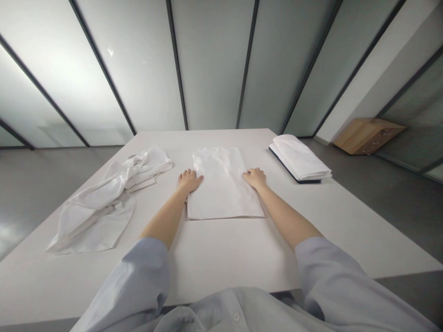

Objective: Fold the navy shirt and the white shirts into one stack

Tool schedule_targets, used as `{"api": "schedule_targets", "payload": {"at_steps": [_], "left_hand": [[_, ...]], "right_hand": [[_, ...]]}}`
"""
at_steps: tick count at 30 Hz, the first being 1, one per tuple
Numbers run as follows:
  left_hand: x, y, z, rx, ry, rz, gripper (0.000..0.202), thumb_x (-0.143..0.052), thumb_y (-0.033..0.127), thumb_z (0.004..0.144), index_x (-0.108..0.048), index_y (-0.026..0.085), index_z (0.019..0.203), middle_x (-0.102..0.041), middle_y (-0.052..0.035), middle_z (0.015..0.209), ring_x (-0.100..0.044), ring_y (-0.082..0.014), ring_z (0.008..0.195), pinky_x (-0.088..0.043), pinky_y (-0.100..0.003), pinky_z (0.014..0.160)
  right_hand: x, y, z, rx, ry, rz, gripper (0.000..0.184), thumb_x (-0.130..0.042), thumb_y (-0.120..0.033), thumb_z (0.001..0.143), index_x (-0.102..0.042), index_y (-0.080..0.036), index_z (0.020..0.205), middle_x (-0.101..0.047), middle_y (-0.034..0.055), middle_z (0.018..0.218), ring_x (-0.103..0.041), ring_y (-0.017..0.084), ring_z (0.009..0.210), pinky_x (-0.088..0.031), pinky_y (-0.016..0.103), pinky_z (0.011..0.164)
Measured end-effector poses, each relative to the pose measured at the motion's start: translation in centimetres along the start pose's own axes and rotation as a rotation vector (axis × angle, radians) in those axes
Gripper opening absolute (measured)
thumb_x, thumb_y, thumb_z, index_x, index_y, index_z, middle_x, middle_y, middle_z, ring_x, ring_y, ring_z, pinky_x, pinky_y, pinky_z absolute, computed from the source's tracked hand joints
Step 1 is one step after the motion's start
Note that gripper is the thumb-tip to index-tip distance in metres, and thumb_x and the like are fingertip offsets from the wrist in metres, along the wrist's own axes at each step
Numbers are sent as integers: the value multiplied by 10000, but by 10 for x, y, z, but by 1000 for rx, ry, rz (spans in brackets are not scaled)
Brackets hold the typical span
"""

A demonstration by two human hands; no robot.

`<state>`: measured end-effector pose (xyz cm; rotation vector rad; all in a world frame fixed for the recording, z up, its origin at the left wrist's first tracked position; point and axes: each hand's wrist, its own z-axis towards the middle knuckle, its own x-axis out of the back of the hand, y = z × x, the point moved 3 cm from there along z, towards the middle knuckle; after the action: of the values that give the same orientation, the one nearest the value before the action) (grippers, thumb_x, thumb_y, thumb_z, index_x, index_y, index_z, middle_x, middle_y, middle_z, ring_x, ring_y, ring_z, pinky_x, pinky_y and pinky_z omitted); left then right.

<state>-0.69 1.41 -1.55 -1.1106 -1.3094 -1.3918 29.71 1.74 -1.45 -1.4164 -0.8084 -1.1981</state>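
A folded white cloth (223, 189) lies flat in the middle of the table, roughly rectangular, with slight wrinkles toward its far end. My left hand (188, 181) rests at its left edge, fingers apart, with the thumb stretched over onto the fabric. At the opposite edge, my right hand (256, 178) has its fingers curled, and its thumb and fingertips meet the cloth's border. The undersides of both hands are hidden.
A crumpled white cloth (104, 203) sprawls over the table's left side. At the right edge, folded white cloths (299, 157) are stacked on a dark, flat piece (301, 180). The white table (228, 258) stands before frosted panels; a wooden cabinet (367, 135) is beyond.
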Motion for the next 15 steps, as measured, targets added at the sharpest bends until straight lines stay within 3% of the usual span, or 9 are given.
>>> {"api": "schedule_targets", "payload": {"at_steps": [4, 7, 11, 15], "left_hand": [[3, -1, -2, -49, -4, -142, 488, -507, 460, 877, -554, 156, 1255, -558, -154, 1369, -483, -283, 1298, -349, -374, 1073], [4, -7, 1, 25, -3, -391, 450, -600, 409, 837, -552, 168, 1214, -617, -148, 1284, -569, -269, 1200, -420, -344, 990], [4, -9, 4, 135, -20, -832, 460, -641, 361, 835, -488, 183, 1231, -665, -127, 1178, -662, -231, 1011, -509, -340, 841], [5, -3, 0, 271, -145, -1217, 701, -756, 330, 753, -400, 180, 1337, -676, -144, 1145, -699, -231, 884, -559, -346, 741]], "right_hand": [[-2, 4, 4, 20, -13, 139, 368, -540, -319, 822, -696, -184, 1126, -657, 126, 1196, -589, 278, 1112, -437, 342, 933], [-6, 6, 7, 27, -45, 365, 321, -573, -256, 797, -662, -161, 1090, -701, 99, 1072, -645, 228, 987, -470, 290, 858], [-13, 5, 8, -79, -116, 702, 506, -619, -274, 784, -526, -161, 1269, -698, 91, 1058, -673, 196, 841, -514, 272, 746], [-11, 2, 4, -58, -169, 876, 712, -651, -261, 765, -403, -177, 1427, -667, 106, 1181, -671, 205, 882, -520, 306, 809]]}}
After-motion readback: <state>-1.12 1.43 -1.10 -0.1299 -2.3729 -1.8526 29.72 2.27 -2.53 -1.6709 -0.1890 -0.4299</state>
